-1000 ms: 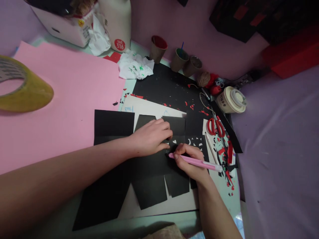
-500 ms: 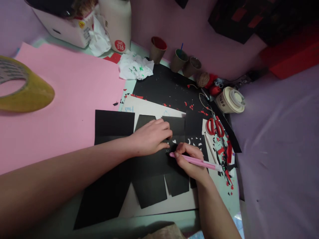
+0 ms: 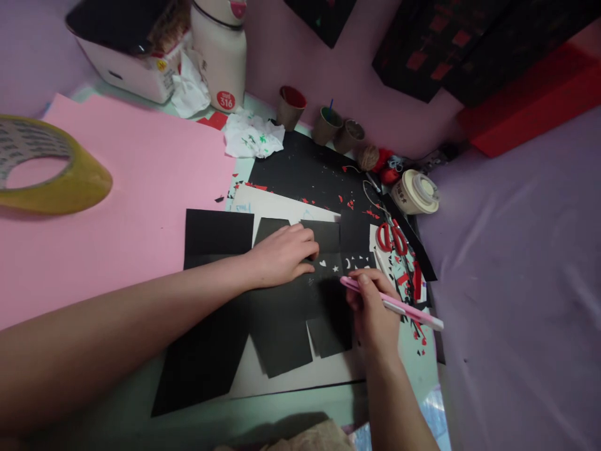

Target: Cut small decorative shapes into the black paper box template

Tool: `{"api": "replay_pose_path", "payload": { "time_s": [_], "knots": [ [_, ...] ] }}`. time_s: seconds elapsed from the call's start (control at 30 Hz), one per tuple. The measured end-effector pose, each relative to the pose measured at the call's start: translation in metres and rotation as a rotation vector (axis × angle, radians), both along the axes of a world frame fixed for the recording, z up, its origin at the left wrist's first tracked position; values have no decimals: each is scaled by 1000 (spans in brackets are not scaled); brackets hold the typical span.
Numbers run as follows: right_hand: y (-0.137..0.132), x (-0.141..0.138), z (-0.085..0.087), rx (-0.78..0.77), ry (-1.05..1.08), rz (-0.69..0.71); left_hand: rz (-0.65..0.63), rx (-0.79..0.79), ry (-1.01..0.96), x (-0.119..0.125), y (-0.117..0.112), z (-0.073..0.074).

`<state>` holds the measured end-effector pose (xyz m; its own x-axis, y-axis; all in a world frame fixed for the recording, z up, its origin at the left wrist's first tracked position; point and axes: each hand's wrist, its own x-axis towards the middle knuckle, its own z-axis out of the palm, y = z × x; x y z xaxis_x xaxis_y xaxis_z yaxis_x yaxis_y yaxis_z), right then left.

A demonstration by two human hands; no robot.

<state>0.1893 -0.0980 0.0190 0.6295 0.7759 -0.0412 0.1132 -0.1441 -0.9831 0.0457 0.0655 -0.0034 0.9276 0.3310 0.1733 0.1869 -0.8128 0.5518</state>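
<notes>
My right hand (image 3: 374,310) is closed round a slim pink pen (image 3: 416,313) with a white end. The pen's left tip is over the black paper, just below a small star-shaped hole; I cannot tell whether it touches. My left hand (image 3: 286,255) lies on the folded black paper (image 3: 282,313), fingers extended and slightly bent, holding nothing. Small heart, star, moon and triangle cut-outs show white in a row right of my left fingers. Faint pale marks lie below them. Under the black paper is a white sheet (image 3: 248,369).
Red-handled scissors (image 3: 392,238) lie right among black and red scraps. Behind stand paper cups (image 3: 327,127), a lidded cup (image 3: 416,193), a twine ball (image 3: 369,158) and a white bottle (image 3: 220,66). Left, a tape roll (image 3: 89,181) sits on pink paper (image 3: 136,156).
My right hand has lifted the pen's tip up and to the right, away from the pale marks, uncovering the star cut-out. My left hand stays on the paper. The view has shifted slightly.
</notes>
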Motion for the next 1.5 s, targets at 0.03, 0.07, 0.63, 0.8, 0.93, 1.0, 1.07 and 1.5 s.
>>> {"api": "replay_pose_path", "payload": {
  "time_s": [0.03,0.07,0.63,0.8,0.93,1.0,1.07,1.5],
  "knots": [
    [-2,-6,0,-14,42,-53,1,4,-6,0,0,0],
    [-3,-13,-1,-36,88,-79,-1,7,-11,0,0,-1],
    [0,-38,-22,-88,-535,-46,5,-20,2,-1,0,3],
    [1,-40,-22,-75,-562,-36,7,-18,15,-1,0,3],
    [1,-40,-22,-67,-572,-18,11,-14,17,0,-1,2],
    [1,-40,-22,-66,-574,-12,10,-15,20,0,-1,2],
    [1,-40,-22,-66,-579,-8,7,-13,19,-1,-1,3],
    [3,-44,-20,-10,-662,15,11,-13,-3,-2,-1,1]
  ]
}}
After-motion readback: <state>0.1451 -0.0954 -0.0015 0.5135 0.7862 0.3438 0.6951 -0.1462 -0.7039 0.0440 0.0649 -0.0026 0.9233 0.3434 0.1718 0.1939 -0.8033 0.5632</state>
